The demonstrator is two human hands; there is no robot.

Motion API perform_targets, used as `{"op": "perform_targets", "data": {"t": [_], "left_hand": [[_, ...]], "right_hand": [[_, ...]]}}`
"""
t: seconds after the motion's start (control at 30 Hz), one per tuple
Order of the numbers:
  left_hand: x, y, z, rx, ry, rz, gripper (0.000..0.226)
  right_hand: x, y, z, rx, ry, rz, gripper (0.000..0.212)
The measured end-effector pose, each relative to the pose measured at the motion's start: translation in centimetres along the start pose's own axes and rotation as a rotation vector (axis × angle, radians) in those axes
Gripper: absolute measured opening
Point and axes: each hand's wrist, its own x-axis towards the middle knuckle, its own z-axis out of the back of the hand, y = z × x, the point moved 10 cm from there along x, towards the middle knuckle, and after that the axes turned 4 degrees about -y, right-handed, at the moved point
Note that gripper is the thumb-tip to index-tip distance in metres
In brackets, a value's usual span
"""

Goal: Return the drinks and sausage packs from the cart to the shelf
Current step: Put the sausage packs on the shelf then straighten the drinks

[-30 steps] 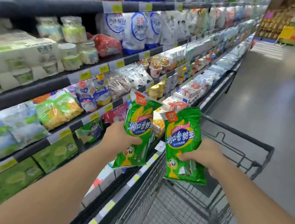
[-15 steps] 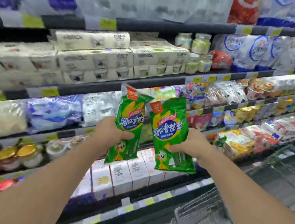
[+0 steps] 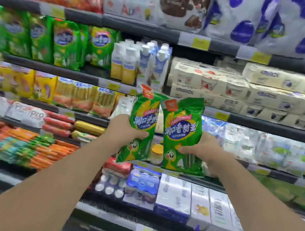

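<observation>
I hold two green sausage packs upright in front of the chilled shelf. My left hand [image 3: 123, 130] grips the left pack [image 3: 142, 121] at its middle. My right hand [image 3: 202, 150] grips the right pack [image 3: 182, 132] from the side. The packs nearly touch each other. A row of matching green sausage packs [image 3: 65, 42] stands on the second shelf at the upper left, above and left of my hands. The cart is out of view.
White drink bottles [image 3: 140, 63] stand beside the green packs. Cream yoghurt multipacks [image 3: 252, 91] fill the shelf to the right. Orange and red sausage packs [image 3: 21, 144] lie low on the left. White milk cartons [image 3: 193, 201] sit on the bottom shelf.
The view has swung left along the shelf; the cart has left the frame and the row of matching green packs has come into sight. Both hands still hold their packs.
</observation>
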Motion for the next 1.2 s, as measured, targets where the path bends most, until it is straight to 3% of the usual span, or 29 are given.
{"op": "perform_targets", "data": {"t": [0.13,0.23,0.33,0.43,0.57,0.67,0.8,0.87,1.0,1.1,1.2], "left_hand": [[2.3,3.7,9.1,0.001,-0.115,0.054,0.029],[3.7,6.0,13.8,-0.014,-0.190,0.113,0.051],[5.1,7.4,16.8,-0.027,-0.248,0.131,0.053],[6.7,7.8,18.9,-0.042,-0.298,0.137,0.083],[9.2,7.5,21.2,-0.052,-0.325,0.161,0.066],[11.8,6.1,22.6,-0.028,-0.341,0.145,0.052],[15.2,4.2,23.9,-0.010,-0.366,0.110,0.079],[16.8,3.4,24.2,-0.014,-0.349,0.105,0.077],[20.6,2.7,24.5,-0.068,-0.266,0.106,0.077],[23.0,2.1,24.6,-0.098,-0.199,0.104,0.077],[25.8,0.8,24.6,-0.098,-0.126,0.058,0.044]], "right_hand": [[2.2,6.1,-9.1,0.021,0.101,0.072,0.048],[3.6,9.6,-14.5,0.041,0.154,0.114,0.050],[5.2,12.0,-18.8,0.036,0.224,0.143,0.047],[6.8,14.3,-21.1,0.062,0.266,0.161,0.042],[9.3,17.8,-22.3,0.064,0.319,0.192,0.041],[11.6,20.2,-22.4,0.068,0.314,0.207,0.052],[13.3,22.3,-22.3,0.090,0.308,0.230,0.068],[13.9,23.0,-21.9,0.105,0.303,0.246,0.084],[14.5,24.2,-21.5,0.119,0.322,0.262,0.043],[14.8,24.7,-21.8,0.143,0.309,0.256,0.041],[14.8,24.9,-22.3,0.161,0.273,0.223,0.040]]}}
